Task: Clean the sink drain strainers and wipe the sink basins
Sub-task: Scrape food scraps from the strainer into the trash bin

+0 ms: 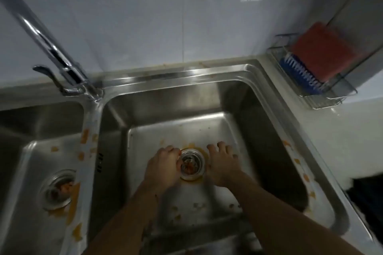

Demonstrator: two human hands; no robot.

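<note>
I saw two steel basins, each with one round strainer (191,165). My left hand (163,166) seemingly pinched the right basin's (259,130) central strainer rim; right hand (221,164) splayed flat beside it.

The setting is a home kitchen. A stainless steel double sink (259,80) is set into a pale countertop (342,130), with both hands reaching down into its right basin. A chrome tap (51,47) rises above and to the left of the hands. White wall tiles (145,16) run behind the sink. Up and to the right of the hands, a clear rack (323,97) holds a red sponge (323,51) and a blue brush (298,72).
</note>
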